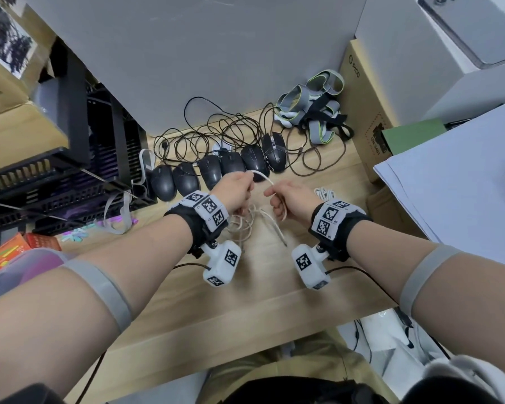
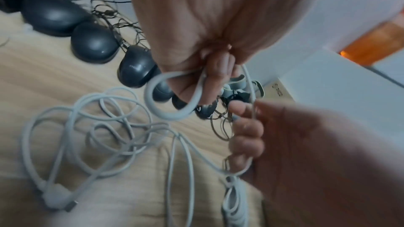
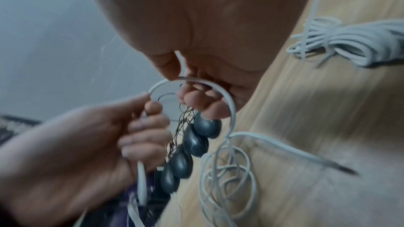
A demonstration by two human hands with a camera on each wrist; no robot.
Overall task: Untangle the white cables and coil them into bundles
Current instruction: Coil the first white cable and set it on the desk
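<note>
We note the left hand (image 1: pixel 236 188) and right hand (image 1: pixel 286 199) each gripping the white cable (image 1: pixel 263 178) above the wooden desk (image 1: pixel 245 310), loose loops (image 2: pixel 104 127) lying below. A coiled bundle (image 3: pixel 358 44) rests right; black mice (image 1: pixel 210 170) and dark cords (image 1: pixel 216 132) crowd behind.

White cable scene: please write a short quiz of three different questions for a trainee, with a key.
1. True or false: both hands hold the white cable.
2. Which hand is nearer the coiled bundle: A left hand, B right hand?
3. Fill in: behind the hands, a row of black ___ lies on the table.

Key: 1 true; 2 B; 3 mice.
</note>
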